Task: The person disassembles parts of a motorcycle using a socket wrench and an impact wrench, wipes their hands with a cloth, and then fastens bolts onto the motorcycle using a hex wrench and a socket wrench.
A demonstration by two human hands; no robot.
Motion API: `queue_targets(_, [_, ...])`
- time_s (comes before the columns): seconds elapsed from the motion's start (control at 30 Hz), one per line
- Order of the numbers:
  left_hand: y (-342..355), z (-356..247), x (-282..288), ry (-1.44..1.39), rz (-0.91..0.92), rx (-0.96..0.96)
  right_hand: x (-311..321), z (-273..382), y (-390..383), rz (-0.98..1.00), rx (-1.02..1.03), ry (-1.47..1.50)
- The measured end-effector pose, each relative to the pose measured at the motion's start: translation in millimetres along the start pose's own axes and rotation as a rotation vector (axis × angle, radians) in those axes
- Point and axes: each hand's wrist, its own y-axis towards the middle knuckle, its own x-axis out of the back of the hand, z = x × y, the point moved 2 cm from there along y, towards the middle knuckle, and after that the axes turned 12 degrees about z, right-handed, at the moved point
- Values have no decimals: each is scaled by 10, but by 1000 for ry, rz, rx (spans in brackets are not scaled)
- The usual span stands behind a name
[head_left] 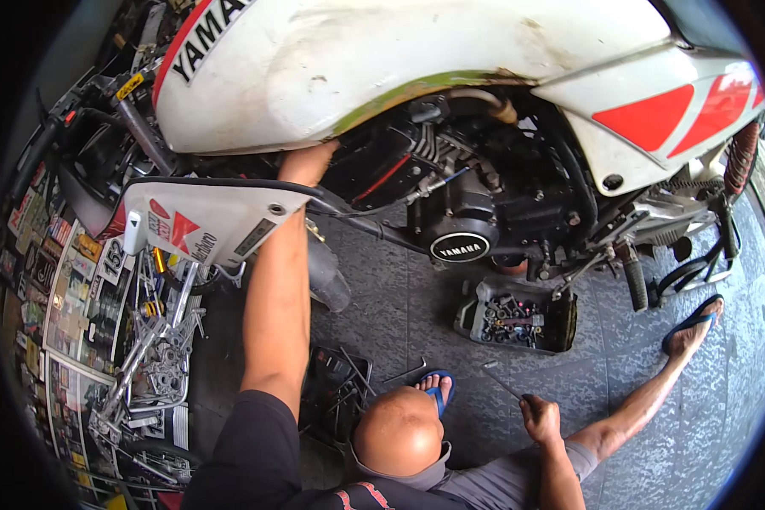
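Observation:
My left hand reaches up past the fairing panel and in under the white fuel tank of a motorcycle. Its fingers are hidden among the parts beside the black engine. Low on the right, above my stretched leg, my right hand is closed around one end of a slim metal wrench. The wrench's far end points up and left over the floor, touching nothing I can make out.
A grey plastic tray of nuts and bolts sits on the tiled floor below the engine. A dark box of tools stands by my bent knee. Metal motorcycle parts and a display cabinet line the left side.

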Motion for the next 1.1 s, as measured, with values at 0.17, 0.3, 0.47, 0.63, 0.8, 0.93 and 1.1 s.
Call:
queue_targets(0.17, [-54,42,30,-449,68,95,-7,173,-35,0,-24,153])
queue_targets(0.3, [14,-12,-1,-281,21,-1,37,392,-38,-22,-21,172])
queue_targets(0.47, [20,-25,-24,-29,0,-34,560,1635,264,-9,263,321])
queue_targets(0.63, [-220,-30,-129,-413,-282,-39,927,3026,891,-293,776,125])
queue_targets(0.8, [-336,-153,-327,-877,-418,68,992,3525,1317,-408,872,-2])
queue_targets(0.93, [-353,116,-322,-1175,-561,8,843,3916,1395,-418,808,60])
queue_targets(1.1, [-369,34,-415,-828,-476,-247,670,4113,1541,-312,614,130])
